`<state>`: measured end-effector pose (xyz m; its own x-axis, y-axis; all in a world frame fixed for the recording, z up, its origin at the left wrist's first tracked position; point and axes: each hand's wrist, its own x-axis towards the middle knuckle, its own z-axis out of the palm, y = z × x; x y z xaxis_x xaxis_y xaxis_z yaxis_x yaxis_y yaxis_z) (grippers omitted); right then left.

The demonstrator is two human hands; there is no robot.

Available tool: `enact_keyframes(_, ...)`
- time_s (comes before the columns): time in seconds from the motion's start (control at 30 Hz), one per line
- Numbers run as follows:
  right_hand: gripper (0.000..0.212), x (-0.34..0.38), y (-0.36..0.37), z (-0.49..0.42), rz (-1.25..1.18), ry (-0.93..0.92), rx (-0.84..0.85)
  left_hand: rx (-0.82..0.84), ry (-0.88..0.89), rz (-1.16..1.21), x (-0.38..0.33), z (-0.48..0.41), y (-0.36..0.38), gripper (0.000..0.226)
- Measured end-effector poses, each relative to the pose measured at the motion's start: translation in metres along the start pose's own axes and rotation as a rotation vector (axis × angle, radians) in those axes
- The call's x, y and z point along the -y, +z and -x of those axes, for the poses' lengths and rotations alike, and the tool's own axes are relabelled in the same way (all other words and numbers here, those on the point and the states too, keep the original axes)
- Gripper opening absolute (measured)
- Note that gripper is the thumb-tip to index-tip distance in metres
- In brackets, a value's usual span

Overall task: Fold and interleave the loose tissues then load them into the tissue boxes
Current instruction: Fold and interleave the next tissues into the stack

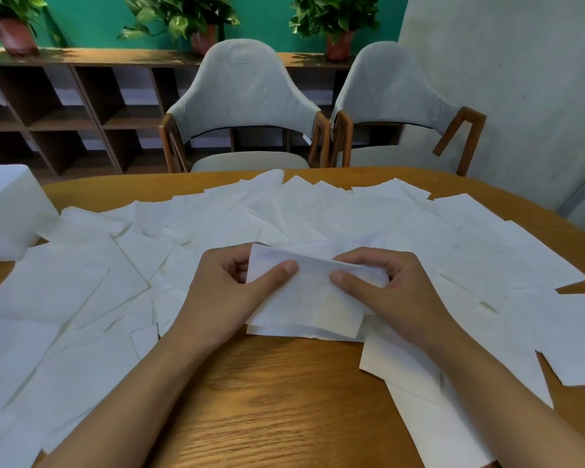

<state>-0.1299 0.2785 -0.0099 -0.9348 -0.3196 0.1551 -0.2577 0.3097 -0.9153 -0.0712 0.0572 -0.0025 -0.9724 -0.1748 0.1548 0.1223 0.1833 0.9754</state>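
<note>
Far left: white box [4, 211] on the bench [277, 400] edge, partly out of frame. Loose tissues [81, 292] lie flat & overlapping across the bench, left to right, corners pointing all ways.

Mid, near side: left hand [223, 292], grip pinching the left end of the folded tissue [308, 302], thumb on top, fingers curled under. Tissue sits btwn both hands, at the far end of a bare strip of bench, w/ another sheet's edge showing under its near side. Long axis runs left-right, right end angled a bit nearer; far edge raised.

Right hand [395, 292], grip pinching the right end, thumb on top, fingers curled behind. Thumb tips near each other, not touching.

Far: shelf [65, 106] w/ plants [179, 15], two grey chairs [247, 96].
</note>
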Motion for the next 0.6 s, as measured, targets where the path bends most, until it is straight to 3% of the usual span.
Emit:
enact_keyframes(0.2,0.053,0.007,0.001,0.001,-0.165,-0.058,0.026,-0.129,-0.100,0.146,0.005,0.001,0.005,0.018)
enact_keyframes(0.6,0.073,0.004,0.016,0.003,-0.094,-0.147,0.013,-0.157,-0.074,0.111,0.011,0.002,0.015,0.014)
